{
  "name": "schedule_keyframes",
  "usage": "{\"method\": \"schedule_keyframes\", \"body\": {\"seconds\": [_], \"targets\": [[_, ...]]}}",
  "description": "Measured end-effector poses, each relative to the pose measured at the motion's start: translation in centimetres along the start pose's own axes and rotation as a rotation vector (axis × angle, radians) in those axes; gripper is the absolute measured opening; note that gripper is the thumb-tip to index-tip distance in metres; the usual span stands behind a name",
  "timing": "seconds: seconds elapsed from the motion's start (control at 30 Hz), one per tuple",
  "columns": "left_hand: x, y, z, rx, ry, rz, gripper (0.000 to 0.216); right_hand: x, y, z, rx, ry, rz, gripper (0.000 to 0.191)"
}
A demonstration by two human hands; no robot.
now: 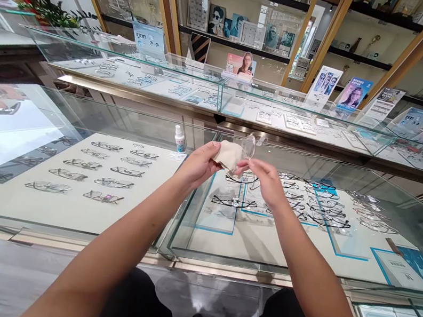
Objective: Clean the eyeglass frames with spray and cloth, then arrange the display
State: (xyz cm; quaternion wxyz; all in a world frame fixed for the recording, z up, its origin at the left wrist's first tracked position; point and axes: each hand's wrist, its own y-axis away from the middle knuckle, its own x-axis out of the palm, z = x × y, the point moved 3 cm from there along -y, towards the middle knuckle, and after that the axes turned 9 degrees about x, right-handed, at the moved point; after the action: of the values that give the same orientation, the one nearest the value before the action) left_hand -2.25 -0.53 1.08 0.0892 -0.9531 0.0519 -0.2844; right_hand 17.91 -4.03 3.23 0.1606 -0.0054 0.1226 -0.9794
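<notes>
The left hand (pixel 197 166) is closed on a cream cloth (pixel 228 156), thumb on top. The right hand (pixel 266 181), its fingers drawn together, pinches at the cloth's near right edge; a clear lens (pixel 250 146) stands just beyond those fingertips, its grip partly hidden. A white spray bottle (pixel 179 139) stands left of the left hand; glasses (pixel 234 202) lie in the glass-topped desk (pixel 135 227) below both.
</notes>
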Motion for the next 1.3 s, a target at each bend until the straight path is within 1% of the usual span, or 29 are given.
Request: {"method": "schedule_keyframes", "body": {"seconds": [0.1, 0.2, 0.27, 0.4, 0.53, 0.7, 0.97, 1.1, 1.3], "targets": [[0.6, 0.2, -0.4, -0.015, 0.033, 0.057, 0.022, 0.9, 0.1, -0.4, 0.027, 0.024, 0.056, 0.042], [0.8, 0.3, -0.7, -0.044, 0.078, 0.095, 0.021, 0.8, 0.0, -0.7, 0.032, 0.03, 0.047, 0.042], [0.8, 0.3, -0.9, -0.046, 0.062, 0.107, 0.024, 0.7, 0.0, -0.7, 0.039, 0.035, 0.049, 0.043], [0.6, 0.4, -0.5, -0.003, 0.001, 0.112, 0.038, 0.8, 0.0, -0.6, 0.055, 0.03, 0.079, 0.043], [1.0, 0.8, -0.1, 0.042, -0.003, 0.161, 0.055, 1.0, 0.0, -0.7, 0.052, 0.019, 0.123, 0.042], [1.5, 1.1, 0.1, 0.055, -0.012, 0.167, 0.065, 1.1, -0.1, -1.0, 0.061, 0.025, 0.158, 0.043], [2.0, 1.6, 0.1, 0.058, -0.076, 0.198, 0.061, 1.6, 0.1, -0.9, 0.051, 0.051, 0.236, 0.046], [2.3, 1.8, 0.0, 0.063, -0.119, 0.257, 0.062, 1.7, 0.2, -0.7, 0.043, 0.061, 0.252, 0.047], [2.8, 2.1, -0.2, 0.066, -0.156, 0.379, 0.054, 1.7, 0.3, -0.6, 0.062, 0.055, 0.261, 0.046]]}}
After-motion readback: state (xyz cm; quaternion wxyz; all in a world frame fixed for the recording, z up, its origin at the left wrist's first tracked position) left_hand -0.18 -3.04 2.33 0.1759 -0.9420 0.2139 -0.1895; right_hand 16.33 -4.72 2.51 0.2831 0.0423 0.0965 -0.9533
